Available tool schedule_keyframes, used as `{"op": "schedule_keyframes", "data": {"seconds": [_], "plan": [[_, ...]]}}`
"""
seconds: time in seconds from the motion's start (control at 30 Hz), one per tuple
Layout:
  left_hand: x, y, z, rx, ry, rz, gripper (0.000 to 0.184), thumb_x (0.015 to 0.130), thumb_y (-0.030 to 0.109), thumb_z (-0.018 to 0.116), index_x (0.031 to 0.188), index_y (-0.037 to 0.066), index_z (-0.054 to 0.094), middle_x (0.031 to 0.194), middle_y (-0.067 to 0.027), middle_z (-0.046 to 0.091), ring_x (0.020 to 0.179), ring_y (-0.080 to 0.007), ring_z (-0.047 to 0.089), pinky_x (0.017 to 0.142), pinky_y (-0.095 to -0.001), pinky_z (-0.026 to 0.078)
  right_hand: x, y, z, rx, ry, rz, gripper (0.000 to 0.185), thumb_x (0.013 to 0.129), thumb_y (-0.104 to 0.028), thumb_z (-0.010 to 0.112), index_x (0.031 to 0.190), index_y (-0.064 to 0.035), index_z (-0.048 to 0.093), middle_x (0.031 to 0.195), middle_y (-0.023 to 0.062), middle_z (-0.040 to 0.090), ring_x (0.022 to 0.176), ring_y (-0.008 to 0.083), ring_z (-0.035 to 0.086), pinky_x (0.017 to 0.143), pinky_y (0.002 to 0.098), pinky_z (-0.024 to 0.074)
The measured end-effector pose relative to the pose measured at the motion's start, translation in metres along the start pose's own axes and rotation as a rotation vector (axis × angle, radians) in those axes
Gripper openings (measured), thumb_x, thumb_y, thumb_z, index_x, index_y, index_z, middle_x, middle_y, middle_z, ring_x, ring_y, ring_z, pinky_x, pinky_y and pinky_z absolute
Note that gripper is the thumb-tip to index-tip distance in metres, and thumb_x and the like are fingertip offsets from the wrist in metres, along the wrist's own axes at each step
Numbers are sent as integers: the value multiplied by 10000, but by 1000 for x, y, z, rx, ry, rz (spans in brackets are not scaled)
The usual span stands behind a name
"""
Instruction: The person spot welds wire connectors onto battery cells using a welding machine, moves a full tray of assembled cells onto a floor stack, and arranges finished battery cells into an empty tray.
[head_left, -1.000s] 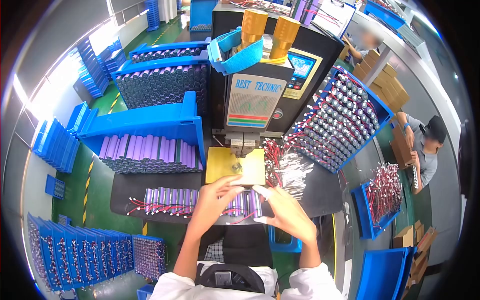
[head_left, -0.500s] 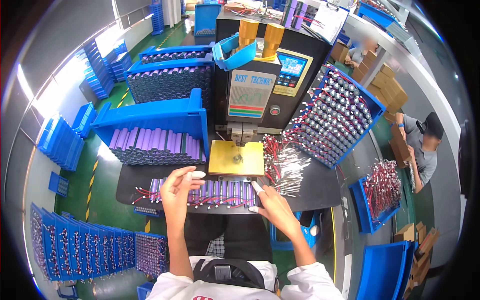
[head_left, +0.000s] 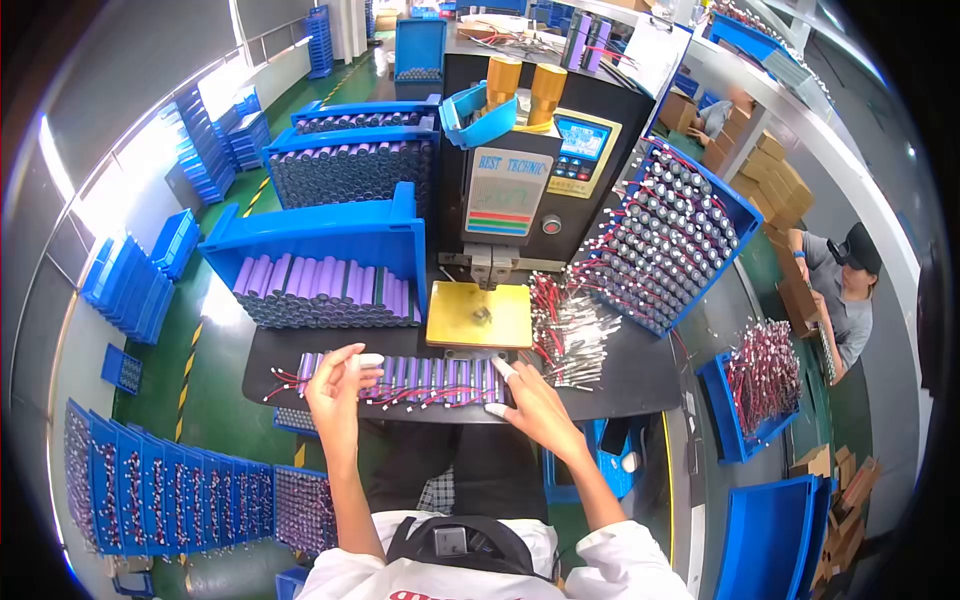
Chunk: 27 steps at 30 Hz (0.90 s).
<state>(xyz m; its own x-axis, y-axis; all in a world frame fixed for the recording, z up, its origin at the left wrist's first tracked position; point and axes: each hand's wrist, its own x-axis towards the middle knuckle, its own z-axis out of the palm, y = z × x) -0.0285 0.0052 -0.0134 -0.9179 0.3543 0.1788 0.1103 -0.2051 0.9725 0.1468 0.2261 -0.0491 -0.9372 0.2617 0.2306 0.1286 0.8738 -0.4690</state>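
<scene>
A row of purple battery cells [head_left: 425, 378] with red wire leads lies along the front of the black table. My left hand [head_left: 336, 385] is over the left part of this row, its fingers bent and loosely apart, with a white cover on one fingertip. I see nothing held in it, though the hand hides some cells. At the row's right end, my right hand [head_left: 537, 405] grips the last cells, index finger at their far end and thumb at the near end, both in white covers. Just behind the row is the yellow plate [head_left: 480, 315] of a spot-welding machine [head_left: 507, 190].
White-tipped red wire leads [head_left: 575, 335] lie piled right of the plate. A blue bin of purple cells [head_left: 320, 235] stands left, and a tilted blue tray of wired cells [head_left: 668, 235] stands right. A person in grey [head_left: 848, 310] handles cardboard farther right.
The row's right end and my right hand have shifted left relative to the yellow plate. My left hand has also moved left along the row. The view has shifted slightly.
</scene>
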Motion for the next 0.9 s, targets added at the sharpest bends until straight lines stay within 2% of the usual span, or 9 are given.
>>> {"op": "schedule_keyframes", "data": {"seconds": [0.1, 0.17, 0.23, 0.33, 0.57, 0.7, 0.73, 0.83, 0.9], "plan": [[-9, -4, 8, 323, -235, 99, 297, 877, 89, 693, 1163, 19, 654, 1066, -135, 700, 963, -238, 687, 838, -333, 540, 6, -8, 5, 26, -4, 15, 625, 792, -250, 760, 1280, 39, 497, 1080, 186, 525, 1032, 372, 524, 877, 450, 451], [-11, -13, 10, 660, -475, 264, 456, 759, 124, 778, 1190, 63, 643, 1227, -169, 596, 1155, -361, 558, 973, -408, 453, 9, -12, 10, 34, 0, 12, 626, 790, -259, 763, 1276, 37, 503, 1084, 185, 533, 1031, 373, 529, 876, 450, 453], [-16, -30, 12, 876, -484, 388, 526, 706, 136, 814, 1197, 66, 641, 1253, -143, 580, 1184, -347, 534, 1005, -423, 427, 13, -12, 14, 41, 4, -13, 651, 786, -237, 762, 1312, 33, 490, 1104, 183, 543, 1036, 369, 536, 877, 445, 462], [-13, -42, 8, 908, -460, 416, 531, 688, 127, 814, 1189, 70, 647, 1262, -144, 566, 1191, -361, 513, 1001, -447, 417, 18, -21, 16, 59, -25, 8, 686, 772, -188, 763, 1348, 36, 465, 1134, 189, 539, 1053, 371, 532, 884, 444, 470], [-12, -36, 1, 929, -461, 395, 533, 697, 121, 810, 1204, 85, 649, 1303, -156, 550, 1238, -387, 492, 1101, -461, 375, 23, -30, 10, 57, -130, 42, 714, 835, -280, 728, 1418, -8, 418, 1186, 206, 525, 1110, 379, 524, 903, 450, 465], [-14, -4, -1, 872, -448, 381, 562, 757, 115, 779, 1290, 109, 602, 1376, -175, 495, 1247, -391, 479, 1134, -499, 335, 14, -55, -38, -36, -153, -13, 676, 856, -256, 716, 1424, -37, 423, 954, 157, 596, 925, 349, 600, 752, 452, 498], [-16, 5, -2, 812, -414, 384, 493, 747, 139, 788, 1218, 74, 658, 1352, -162, 559, 1236, -350, 534, 1099, -437, 376, 12, -65, -58, 71, -27, -104, 628, 864, -266, 714, 1413, -84, 471, 903, 138, 635, 847, 347, 626, 740, 428, 518], [-22, 51, -9, 454, -469, 374, 369, 778, 59, 747, 1144, 57, 701, 1240, -164, 642, 1124, -333, 611, 1020, -401, 453, 0, -109, -141, 302, 278, -144, 418, 801, -167, 777, 1186, -35, 680, 1132, 129, 700, 1009, 258, 674, 882, 359, 522], [-24, 81, -10, 99, -482, 507, 289, 756, -12, 723, 1045, 4, 730, 1108, -223, 693, 999, -321, 676, 875, -386, 523, -8, -118, -179, 169, 690, -440, 565, 714, -256, 829, 1185, -1, 649, 1137, 143, 673, 1017, 315, 642, 875, 398, 514]]}}
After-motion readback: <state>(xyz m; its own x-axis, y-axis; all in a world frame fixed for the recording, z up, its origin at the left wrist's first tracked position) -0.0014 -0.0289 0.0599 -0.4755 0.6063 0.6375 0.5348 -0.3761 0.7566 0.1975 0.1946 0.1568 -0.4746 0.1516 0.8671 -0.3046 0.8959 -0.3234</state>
